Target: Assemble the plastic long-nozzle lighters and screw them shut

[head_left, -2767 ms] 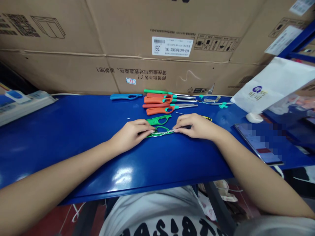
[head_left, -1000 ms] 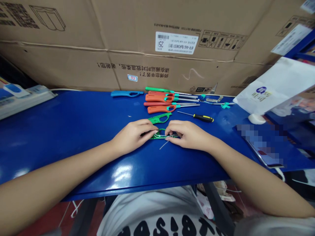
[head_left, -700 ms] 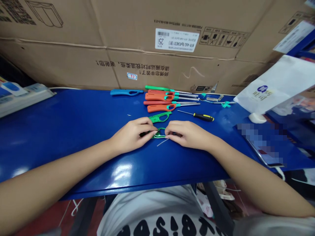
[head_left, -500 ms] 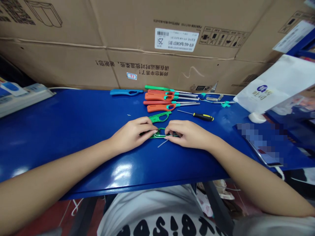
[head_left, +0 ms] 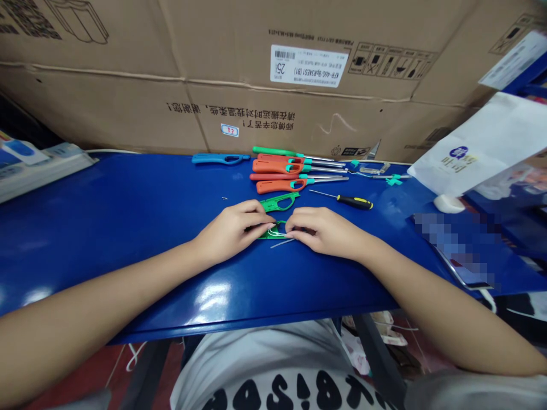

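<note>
Both hands meet over a green plastic lighter casing half (head_left: 266, 234) near the middle of the blue table. My left hand (head_left: 239, 228) is closed on its left end, thumb and fingers pinching. From the right, my right hand (head_left: 318, 229) pinches a thin white wire (head_left: 276, 234) that loops across the casing. A thin translucent tube (head_left: 281, 244) sticks out below the right fingertips. Just behind the hands lies a second green casing half (head_left: 281, 202) with a finger-loop opening. The fingers hide much of the front casing.
Several orange lighters (head_left: 277, 166) with metal rods lie behind, beside a blue casing (head_left: 220, 159). A yellow-black screwdriver (head_left: 355, 201) and turquoise parts (head_left: 394, 180) are to the right. A phone (head_left: 453, 250) and white bag (head_left: 482, 142) stand further right; a cardboard box (head_left: 231, 85) walls the back.
My right fingers have shifted slightly at the wire, and the translucent tube now lies flatter. The left hand stays nearly in place on the green casing.
</note>
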Tool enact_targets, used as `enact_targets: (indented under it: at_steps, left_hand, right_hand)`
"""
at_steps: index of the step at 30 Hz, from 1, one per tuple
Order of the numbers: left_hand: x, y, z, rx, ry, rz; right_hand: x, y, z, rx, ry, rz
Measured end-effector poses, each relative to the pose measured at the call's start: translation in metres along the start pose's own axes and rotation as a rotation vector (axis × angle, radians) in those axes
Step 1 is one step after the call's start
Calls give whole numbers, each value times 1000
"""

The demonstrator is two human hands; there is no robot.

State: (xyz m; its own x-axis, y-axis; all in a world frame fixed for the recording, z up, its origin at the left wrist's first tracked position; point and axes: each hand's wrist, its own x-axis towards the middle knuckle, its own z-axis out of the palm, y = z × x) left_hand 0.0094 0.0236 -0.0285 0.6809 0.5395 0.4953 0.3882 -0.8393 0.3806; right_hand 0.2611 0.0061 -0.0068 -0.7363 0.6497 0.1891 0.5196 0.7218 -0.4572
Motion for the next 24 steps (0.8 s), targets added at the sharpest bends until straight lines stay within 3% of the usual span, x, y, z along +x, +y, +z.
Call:
enact_targets:
  at_steps: [17,24]
  left_hand:
    - [1,2,3,33,39,-27]
    - [1,1,5,32,30,-32]
  right_hand:
    - [0,-2,-2,14,-26,12]
    - [-1,-2,-2,52,20,23]
